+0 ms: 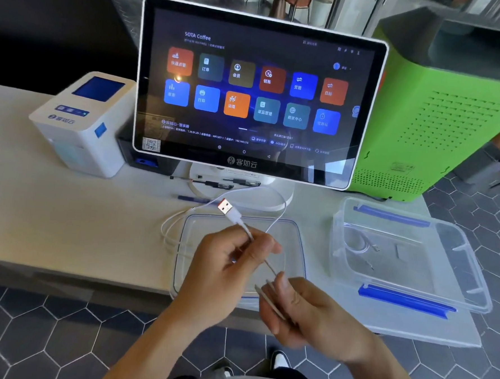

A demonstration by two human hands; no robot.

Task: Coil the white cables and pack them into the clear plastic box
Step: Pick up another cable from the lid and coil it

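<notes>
My left hand pinches the white USB cable just below its USB-A plug, plug sticking up and away from me. My right hand is closed on a lower stretch of the same cable, held taut between both hands. The rest of the cable loops loose over the counter, over the far edge of the clear lid lying flat under my hands, and back past the monitor base. Clear plastic box with blue latches sits to the right on the counter, open; one coiled white cable already inside at its left end. Behind: POS touchscreen, white receipt printer on the left, green machine on the right, pens under the screen.
</notes>
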